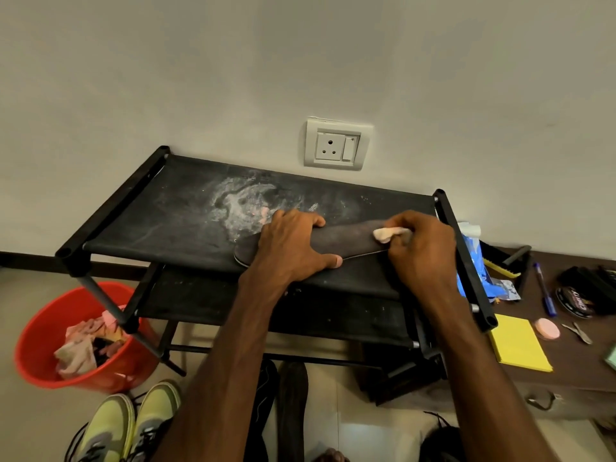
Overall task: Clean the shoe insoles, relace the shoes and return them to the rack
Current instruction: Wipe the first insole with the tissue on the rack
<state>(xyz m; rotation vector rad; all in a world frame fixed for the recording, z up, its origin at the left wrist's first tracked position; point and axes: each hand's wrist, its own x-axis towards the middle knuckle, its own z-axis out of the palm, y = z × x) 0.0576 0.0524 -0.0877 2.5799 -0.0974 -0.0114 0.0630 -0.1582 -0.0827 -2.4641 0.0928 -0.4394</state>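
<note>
Left hand [293, 248]: grips insole [346, 240] across, on rack [150, 221].
Right hand [421, 251]: fingers curled, pinching cloth [388, 233] on insole.

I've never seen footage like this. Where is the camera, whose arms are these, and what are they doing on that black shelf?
There is no machine here. A person wears one wide-angle camera on the head, looking down at their own bare hands, and this single picture comes from it. The left hand holds a dark grey insole down on the top shelf of a black fabric shoe rack, its fingers curled over the far edge. The right hand pinches a small pale pink cloth against the insole. The shelf is dusted with white powder. On the floor stand a red plastic bucket of rags and yellow-green sneakers.
</note>
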